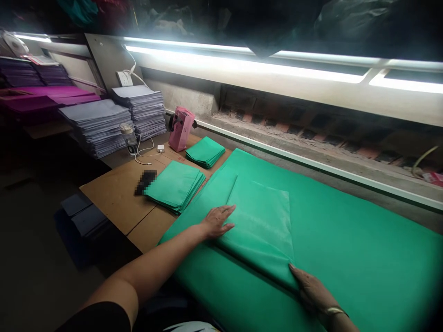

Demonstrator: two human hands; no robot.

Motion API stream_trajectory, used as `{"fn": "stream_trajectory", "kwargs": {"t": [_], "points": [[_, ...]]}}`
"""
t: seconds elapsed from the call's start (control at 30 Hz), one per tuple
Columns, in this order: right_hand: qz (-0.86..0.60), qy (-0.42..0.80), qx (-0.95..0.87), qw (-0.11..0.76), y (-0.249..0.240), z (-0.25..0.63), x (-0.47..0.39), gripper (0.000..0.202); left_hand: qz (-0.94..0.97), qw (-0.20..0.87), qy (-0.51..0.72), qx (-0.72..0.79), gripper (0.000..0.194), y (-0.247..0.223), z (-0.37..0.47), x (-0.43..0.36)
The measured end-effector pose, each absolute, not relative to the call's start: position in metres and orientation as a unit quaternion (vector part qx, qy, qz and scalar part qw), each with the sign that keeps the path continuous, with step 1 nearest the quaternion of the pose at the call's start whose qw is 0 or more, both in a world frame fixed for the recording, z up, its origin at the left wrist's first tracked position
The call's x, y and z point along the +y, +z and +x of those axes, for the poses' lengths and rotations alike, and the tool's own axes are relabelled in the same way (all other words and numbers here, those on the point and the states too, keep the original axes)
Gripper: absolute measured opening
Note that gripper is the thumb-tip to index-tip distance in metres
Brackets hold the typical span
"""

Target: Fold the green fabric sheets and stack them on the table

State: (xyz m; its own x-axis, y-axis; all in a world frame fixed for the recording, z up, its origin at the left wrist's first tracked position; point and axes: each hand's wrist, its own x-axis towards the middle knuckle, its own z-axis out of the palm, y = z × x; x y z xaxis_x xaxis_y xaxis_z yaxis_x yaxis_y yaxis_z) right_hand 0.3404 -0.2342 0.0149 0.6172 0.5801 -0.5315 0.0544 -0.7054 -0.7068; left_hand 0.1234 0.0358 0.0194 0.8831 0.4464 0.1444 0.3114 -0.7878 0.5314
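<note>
A large green sheet (346, 240), smooth like plastic or coated paper, covers the work surface in front of me. On it lies a green sheet folded over into a panel (263, 216), its near edge raised in a soft fold. My left hand (217, 222) rests on the panel's left side with the fingers stretched and apart. At the near right corner, my right hand (309, 288) grips the folded edge, thumb on top; its other fingers are mostly hidden. Left of the panel are two stacks of folded green pieces, a nearer one (175, 184) and a farther one (206, 151).
Brown cardboard (117, 203) covers the left part of the table. A pink box-like object (181, 129), a clear bottle (128, 138) and a white charger with cable (160, 148) stand behind. Tall grey-white stacks (148, 110) lie at left. A lit tube (242, 62) runs low above the back.
</note>
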Motion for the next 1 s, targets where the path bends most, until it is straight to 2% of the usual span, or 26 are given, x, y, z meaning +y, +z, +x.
{"fn": "stream_trajectory", "kwargs": {"t": [0.1,0.2,0.27,0.37,0.5,0.6,0.67,0.73,0.8,0.9,1.0], "points": [[-0.835,0.416,-0.16,0.321,0.017,0.349,-0.233,0.05,0.952,0.271,0.011,0.139,0.071,0.014,0.134,0.046],[-0.89,0.335,-0.211,0.228,0.029,0.362,-0.234,0.046,0.953,0.266,-0.056,0.135,0.076,0.006,0.138,0.051],[-0.936,0.194,-0.245,0.16,0.034,0.357,-0.229,0.046,0.954,0.257,-0.07,0.138,0.078,0.003,0.138,0.053],[-0.925,-0.026,-0.359,0.124,0.024,0.309,-0.203,0.059,0.954,0.249,-0.099,0.139,0.08,0.005,0.138,0.055],[-0.827,0.008,-0.552,0.102,-0.011,0.217,-0.157,0.062,0.959,0.219,-0.113,0.136,0.08,0.012,0.142,0.057],[-0.817,-0.005,-0.574,0.055,-0.028,0.197,-0.168,0.07,0.965,0.18,-0.114,0.154,0.08,0.016,0.144,0.041],[-0.853,-0.042,-0.519,0.038,-0.032,0.211,-0.199,0.072,0.971,0.163,-0.098,0.144,0.075,0.017,0.138,0.019],[-0.873,-0.067,-0.482,0.028,-0.035,0.233,-0.233,0.074,0.981,0.165,-0.076,0.064,0.07,0.015,0.123,-0.005],[-0.875,-0.068,-0.479,0.012,-0.037,0.252,-0.26,0.072,0.984,0.165,-0.068,-0.014,0.075,0.01,0.101,-0.017],[-0.884,-0.036,-0.464,-0.03,-0.037,0.282,-0.266,0.066,0.991,0.113,-0.063,0.032,0.071,0.003,0.07,-0.01],[-0.907,0.01,-0.416,-0.068,-0.031,0.33,-0.227,0.062,0.991,0.084,-0.071,0.078,0.063,0.003,0.057,0.01]]}}
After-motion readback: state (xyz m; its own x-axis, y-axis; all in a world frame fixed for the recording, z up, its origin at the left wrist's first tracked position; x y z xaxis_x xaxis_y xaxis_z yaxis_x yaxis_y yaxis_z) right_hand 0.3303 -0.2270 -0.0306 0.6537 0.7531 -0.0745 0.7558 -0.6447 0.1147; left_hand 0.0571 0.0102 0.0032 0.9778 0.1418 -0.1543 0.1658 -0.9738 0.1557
